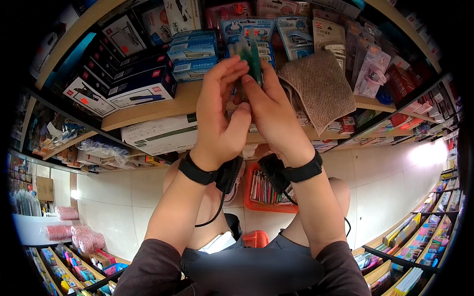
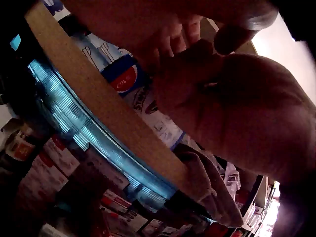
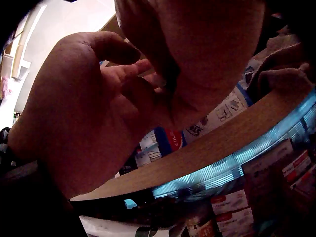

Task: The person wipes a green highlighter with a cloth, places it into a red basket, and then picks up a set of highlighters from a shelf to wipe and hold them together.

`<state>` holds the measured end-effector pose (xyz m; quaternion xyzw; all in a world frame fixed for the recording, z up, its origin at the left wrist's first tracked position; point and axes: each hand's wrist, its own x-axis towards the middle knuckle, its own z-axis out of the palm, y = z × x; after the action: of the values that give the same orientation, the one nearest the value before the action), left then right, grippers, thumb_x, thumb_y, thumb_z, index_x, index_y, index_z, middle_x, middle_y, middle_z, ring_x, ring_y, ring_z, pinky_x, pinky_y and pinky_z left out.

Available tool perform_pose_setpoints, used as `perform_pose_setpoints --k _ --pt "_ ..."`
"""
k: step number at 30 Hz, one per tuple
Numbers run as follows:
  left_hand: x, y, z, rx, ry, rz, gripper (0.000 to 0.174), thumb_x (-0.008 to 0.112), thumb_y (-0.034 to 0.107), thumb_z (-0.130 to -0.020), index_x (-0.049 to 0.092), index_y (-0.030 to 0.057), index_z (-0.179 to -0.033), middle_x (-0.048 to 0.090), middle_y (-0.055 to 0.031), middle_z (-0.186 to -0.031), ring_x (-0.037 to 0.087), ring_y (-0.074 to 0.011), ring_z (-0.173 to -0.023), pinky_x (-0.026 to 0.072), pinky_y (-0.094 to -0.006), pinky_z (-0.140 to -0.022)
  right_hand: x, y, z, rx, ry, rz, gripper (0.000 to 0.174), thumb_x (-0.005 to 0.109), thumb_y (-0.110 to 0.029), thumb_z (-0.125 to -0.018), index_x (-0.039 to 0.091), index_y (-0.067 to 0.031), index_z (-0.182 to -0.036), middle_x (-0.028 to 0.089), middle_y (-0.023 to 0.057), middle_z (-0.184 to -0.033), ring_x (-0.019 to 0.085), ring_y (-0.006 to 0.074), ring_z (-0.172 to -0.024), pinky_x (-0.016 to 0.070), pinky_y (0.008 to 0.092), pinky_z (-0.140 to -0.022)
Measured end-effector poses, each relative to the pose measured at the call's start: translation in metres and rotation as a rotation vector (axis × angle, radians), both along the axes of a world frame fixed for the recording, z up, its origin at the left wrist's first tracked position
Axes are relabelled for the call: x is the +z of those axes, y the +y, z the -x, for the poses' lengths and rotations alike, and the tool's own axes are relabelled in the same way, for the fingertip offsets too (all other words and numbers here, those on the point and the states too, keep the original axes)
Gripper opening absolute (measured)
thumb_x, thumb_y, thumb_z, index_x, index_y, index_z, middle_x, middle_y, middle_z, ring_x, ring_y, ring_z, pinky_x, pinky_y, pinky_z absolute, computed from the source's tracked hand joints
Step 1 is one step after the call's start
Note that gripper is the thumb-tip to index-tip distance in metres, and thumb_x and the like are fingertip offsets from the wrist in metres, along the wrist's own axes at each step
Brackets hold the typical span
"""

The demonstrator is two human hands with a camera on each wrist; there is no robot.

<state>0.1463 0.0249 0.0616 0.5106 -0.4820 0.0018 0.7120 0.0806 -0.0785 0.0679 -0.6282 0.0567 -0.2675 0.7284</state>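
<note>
Both hands are raised together in front of the shelf in the head view. Between them stands a slim green item in clear wrapping, its lower part hidden by the fingers. My right hand pinches it, with the thumb lying along its near side. My left hand is alongside with fingers extended and slightly bent, fingertips right at the wrapping's left edge. Both wrist views show the hands close together in shadow, with the green item hidden there. A brown cloth hangs over the shelf edge beside my right hand.
Blue and white boxes and dark boxes stand left on the wooden shelf. Carded packages lie behind and right. Below, an orange basket with many slim items stands on the tiled floor between the legs.
</note>
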Motion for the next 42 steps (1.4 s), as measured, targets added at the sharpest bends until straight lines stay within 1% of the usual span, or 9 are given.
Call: perform_pose_setpoints --k 7,11,14,20,23,26,29,38,42 --pt "0.002 -0.001 0.0 0.009 0.188 0.075 0.049 0.049 -0.007 -0.092 0.043 0.0005 -0.14 0.052 -0.0159 -0.138 0.049 -0.0237 -0.133 0.0401 -0.0383 -0.114 0.022 0.006 0.014 0.086 0.175 -0.202 0.05 0.048 -0.017 -0.106 0.033 -0.0025 -0.151 0.061 0.0127 -0.119 0.06 0.0153 -0.101 0.051 0.0284 -0.086" --pt "0.004 -0.008 0.004 0.107 0.206 0.077 0.037 0.052 -0.003 -0.099 0.047 0.0009 -0.135 0.054 -0.0145 -0.136 0.051 -0.0202 -0.13 0.0446 -0.0333 -0.109 0.014 0.008 0.009 0.001 0.061 -0.026 0.051 0.047 -0.016 -0.105 0.032 -0.002 -0.152 0.061 0.0136 -0.118 0.061 0.0166 -0.101 0.0511 0.0284 -0.086" --pt "0.006 -0.01 0.008 0.203 0.143 0.033 0.032 0.054 0.0 -0.1 0.052 0.0002 -0.132 0.061 -0.0138 -0.128 0.059 -0.0183 -0.119 0.0505 -0.0297 -0.099 0.007 0.008 0.006 -0.051 0.065 0.03 0.048 0.05 -0.018 -0.107 0.036 -0.0106 -0.152 0.063 0.0023 -0.106 0.059 0.007 -0.089 0.0496 0.0221 -0.072" --pt "0.009 -0.008 0.019 0.338 0.097 -0.049 0.024 0.054 0.003 -0.102 0.062 0.0006 -0.125 0.069 -0.013 -0.113 0.067 -0.0159 -0.102 0.0541 -0.0276 -0.085 -0.001 0.008 -0.002 -0.076 -0.021 0.087 0.051 0.049 -0.015 -0.106 0.033 -0.0052 -0.153 0.056 0.0094 -0.126 0.054 0.013 -0.11 0.0454 0.0258 -0.095" --pt "0.008 -0.008 0.022 0.354 0.09 -0.044 0.024 0.054 0.001 -0.1 0.063 0.0009 -0.122 0.07 -0.0149 -0.113 0.068 -0.021 -0.104 0.054 -0.0306 -0.088 0.004 0.008 0.0 -0.01 -0.053 0.021 0.056 0.047 -0.013 -0.104 0.027 0.0037 -0.153 0.047 0.0236 -0.144 0.047 0.0256 -0.132 0.0358 0.0332 -0.111" --pt "0.004 -0.005 0.017 0.527 -0.323 -0.051 0.025 0.054 -0.002 -0.096 0.065 0.0005 -0.119 0.069 -0.0177 -0.115 0.068 -0.0293 -0.105 0.0536 -0.035 -0.09 0.003 0.006 0.001 0.012 -0.026 0.013 0.055 0.048 -0.012 -0.104 0.028 0.0026 -0.153 0.051 0.0212 -0.14 0.05 0.0245 -0.128 0.0386 0.0332 -0.109" --pt "0.008 -0.004 0.02 0.534 -0.35 -0.03 0.027 0.053 -0.004 -0.092 0.066 0.0003 -0.115 0.066 -0.02 -0.119 0.067 -0.0359 -0.107 0.0528 -0.0382 -0.093 0.007 0.009 0.003 0.065 -0.05 -0.076 0.054 0.049 -0.012 -0.104 0.029 0.0012 -0.152 0.054 0.0191 -0.136 0.053 0.0234 -0.123 0.0418 0.0332 -0.105" --pt "0.006 -0.005 0.017 0.352 -0.068 0.046 0.022 0.059 0.001 -0.091 0.065 0.0008 -0.113 0.061 -0.0174 -0.121 0.064 -0.0277 -0.107 0.0517 -0.0339 -0.091 0.001 0.008 0.002 0.025 -0.05 0.046 0.05 0.049 -0.013 -0.105 0.033 0.0009 -0.15 0.058 0.0167 -0.128 0.055 0.0186 -0.115 0.0449 0.0306 -0.1" --pt "0.006 -0.001 0.008 0.426 -0.121 -0.046 0.024 0.058 0.002 -0.095 0.062 0.001 -0.118 0.058 -0.0164 -0.126 0.059 -0.0248 -0.116 0.0484 -0.0333 -0.097 0.01 0.009 0.007 0.109 0.011 -0.053 0.048 0.048 -0.014 -0.106 0.034 0.0005 -0.15 0.059 0.0169 -0.127 0.056 0.0204 -0.116 0.0444 0.0321 -0.101"
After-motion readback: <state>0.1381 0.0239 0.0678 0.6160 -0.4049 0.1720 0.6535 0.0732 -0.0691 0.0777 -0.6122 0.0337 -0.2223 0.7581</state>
